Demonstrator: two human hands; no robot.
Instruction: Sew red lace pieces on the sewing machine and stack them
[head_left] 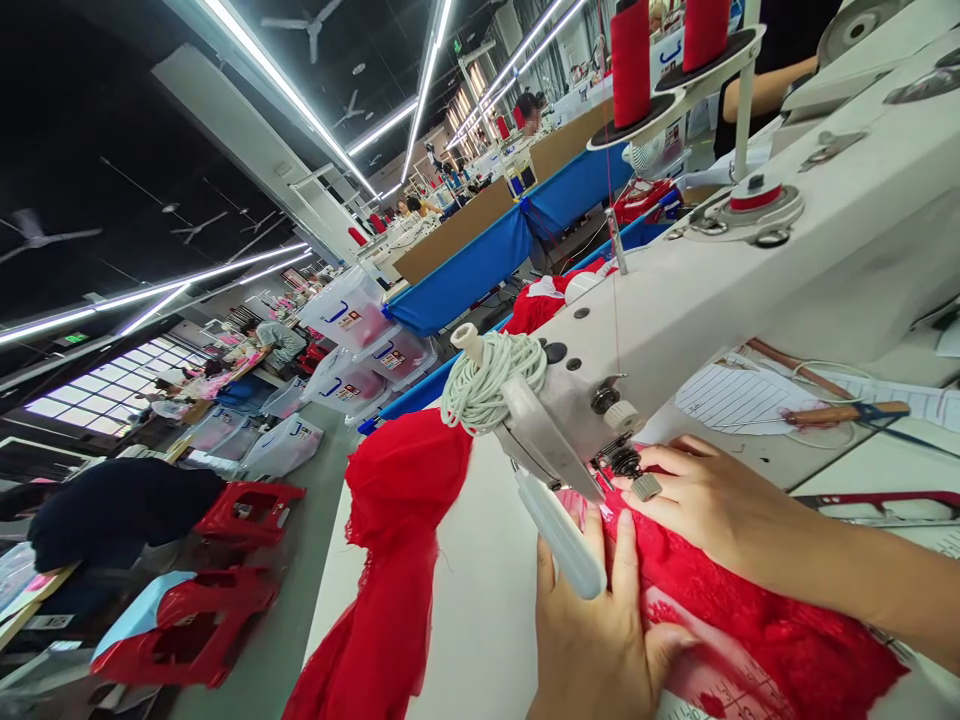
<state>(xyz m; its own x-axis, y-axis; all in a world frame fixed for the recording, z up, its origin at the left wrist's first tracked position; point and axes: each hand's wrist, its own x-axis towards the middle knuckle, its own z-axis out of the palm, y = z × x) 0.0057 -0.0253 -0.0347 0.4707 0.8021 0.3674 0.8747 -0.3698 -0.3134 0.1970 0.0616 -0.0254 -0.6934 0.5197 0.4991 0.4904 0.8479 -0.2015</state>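
Note:
A piece of red lace fabric (750, 620) lies under the needle area of a white sewing machine (720, 270) and trails toward the lower right. My left hand (600, 620) rests palm down at the needle, fingers stretched out and spread, touching the fabric's edge. My right hand (712, 500) lies flat across the lace on the other side, fingers extended toward the needle; the tension knob partly hides their tips. The presser foot is mostly hidden. A grey lever (562, 540) hangs over my left fingers. Pale cord (499, 375) is coiled on the machine head.
More red fabric (397, 540) drapes over the table at left. Red thread cones (630, 65) stand above the machine. Scissors (885, 500) and papers (735, 395) lie at right. Red stools (195, 620), clear bins (345, 310) and other people are beyond.

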